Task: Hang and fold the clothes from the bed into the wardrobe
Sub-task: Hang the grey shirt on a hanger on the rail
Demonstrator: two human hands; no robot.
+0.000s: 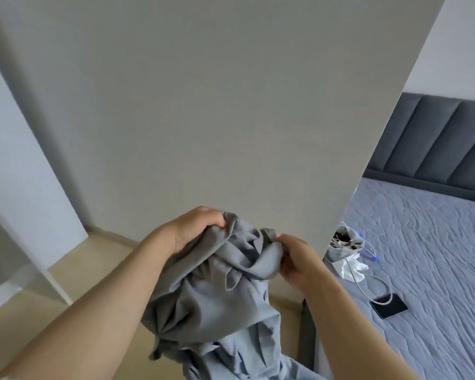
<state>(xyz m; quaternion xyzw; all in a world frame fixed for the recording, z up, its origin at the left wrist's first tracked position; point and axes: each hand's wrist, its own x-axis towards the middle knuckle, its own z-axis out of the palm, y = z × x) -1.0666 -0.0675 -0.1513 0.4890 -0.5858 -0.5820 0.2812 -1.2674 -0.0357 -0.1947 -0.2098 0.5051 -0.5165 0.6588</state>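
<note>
Both hands are raised in front of a wide grey panel (203, 105) that fills most of the view, and between them they hold a bunched grey garment (217, 292). The left hand (195, 231) has its grip pressed together on a fold at the top edge of the cloth, fingers curled over it and thumb underneath. The right hand (294, 259) pinches another gathered part of the same top edge, its grip closed on the fabric, just beside the left grip with a short stretch of crumpled cloth between them. Below both grips the garment hangs down in loose folds, off the bed and in the air over the pale floor (99, 270). To the right of the right grip, past the edge of the panel, lies the bed (436, 256) with a blue-grey quilted cover and a dark padded headboard (444, 138) behind it. On the bed, near the right grip, sits a small pile of grey and white things (346, 250), too jumbled to tell apart, with a white cable (379, 283) running from it to a dark phone (388, 307) lying flat farther down the cover
</note>
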